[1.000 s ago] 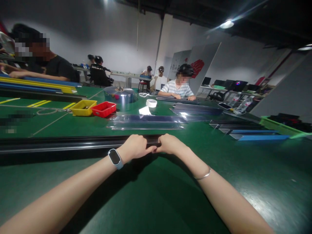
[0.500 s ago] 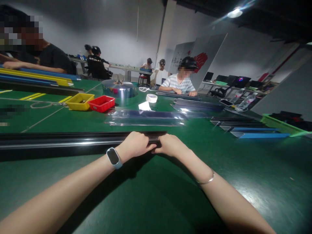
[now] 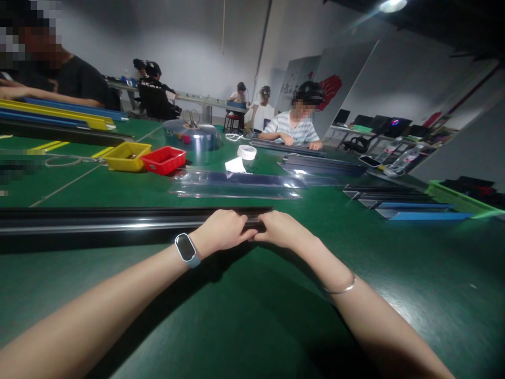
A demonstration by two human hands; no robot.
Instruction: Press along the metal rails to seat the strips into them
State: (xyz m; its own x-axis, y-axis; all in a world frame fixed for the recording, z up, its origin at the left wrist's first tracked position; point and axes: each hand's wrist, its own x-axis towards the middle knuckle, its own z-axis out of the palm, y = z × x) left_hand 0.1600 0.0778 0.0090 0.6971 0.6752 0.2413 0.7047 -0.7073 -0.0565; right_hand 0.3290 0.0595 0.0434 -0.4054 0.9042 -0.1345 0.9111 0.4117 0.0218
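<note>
Strip (image 3: 98, 223) was gripped by left hand (image 3: 221, 230), right hand (image 3: 282, 229) at 3 o'clock end — 9 o'clock skew risked by uneven push.

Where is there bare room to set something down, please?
Two mostly bare patches: between the forearms, nearer than the black profile; and right of the right hand, nearer than the blue profile. Crowded: beyond the black profile, with clear strips, tape roll and red bin.
</note>
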